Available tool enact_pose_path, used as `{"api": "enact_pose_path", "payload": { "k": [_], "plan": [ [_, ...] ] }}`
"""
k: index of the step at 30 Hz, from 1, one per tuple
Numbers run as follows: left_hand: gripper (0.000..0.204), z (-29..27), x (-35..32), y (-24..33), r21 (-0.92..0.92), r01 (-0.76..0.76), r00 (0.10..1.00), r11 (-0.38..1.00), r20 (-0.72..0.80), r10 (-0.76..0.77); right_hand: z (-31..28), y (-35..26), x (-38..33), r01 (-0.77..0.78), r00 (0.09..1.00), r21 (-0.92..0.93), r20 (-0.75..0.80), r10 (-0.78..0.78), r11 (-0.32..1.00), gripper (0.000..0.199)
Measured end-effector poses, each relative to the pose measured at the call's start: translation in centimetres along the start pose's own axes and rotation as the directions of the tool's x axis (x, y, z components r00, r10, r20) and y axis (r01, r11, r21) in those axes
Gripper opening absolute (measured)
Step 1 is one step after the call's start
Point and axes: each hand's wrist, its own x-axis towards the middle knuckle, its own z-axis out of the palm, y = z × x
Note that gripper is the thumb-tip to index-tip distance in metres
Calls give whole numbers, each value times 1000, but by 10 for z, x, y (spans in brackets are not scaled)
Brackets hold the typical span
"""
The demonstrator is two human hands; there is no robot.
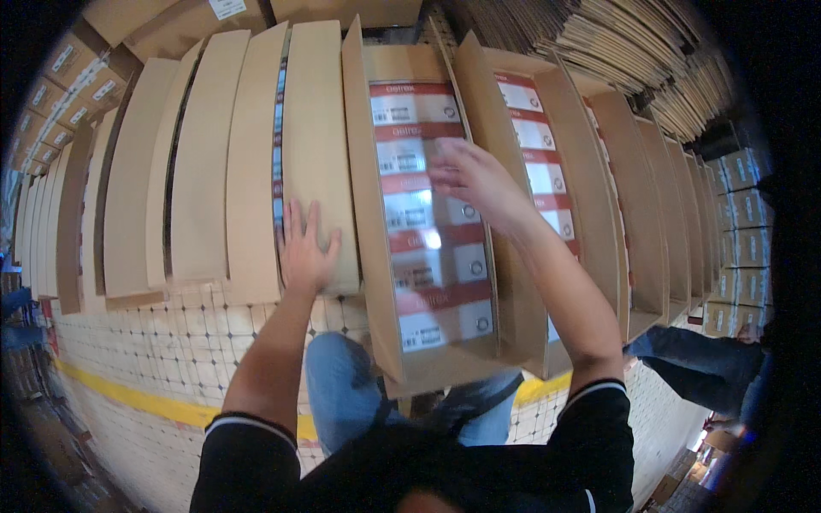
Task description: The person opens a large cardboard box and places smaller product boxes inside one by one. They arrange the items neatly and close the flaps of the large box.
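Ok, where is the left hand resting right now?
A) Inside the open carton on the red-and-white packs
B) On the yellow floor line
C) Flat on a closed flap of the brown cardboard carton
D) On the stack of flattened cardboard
C: the left hand lies palm-down on the closed flap of the brown cardboard carton; the right hand is over the red-and-white packs.

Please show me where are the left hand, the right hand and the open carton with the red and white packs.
left hand (306,248): head view, on its back.
right hand (475,179): head view, on its back.
open carton (359,171): head view, on its left flap.
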Motion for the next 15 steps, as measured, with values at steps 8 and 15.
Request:
{"api": "enact_pose_path", "payload": {
  "k": [8, 15],
  "plan": [
    [76, -8, 11, -2, 21, -23, 991, 1000, 129, 20, 17, -6, 298, -116, 938, 602, -196, 287, 790, 31],
    [77, 0, 9, -10, -91, -23, 983, 996, 178, 39, 19, -18, 360, -64, 743, 666, -465, 481, 743, 17]
  ]
}}
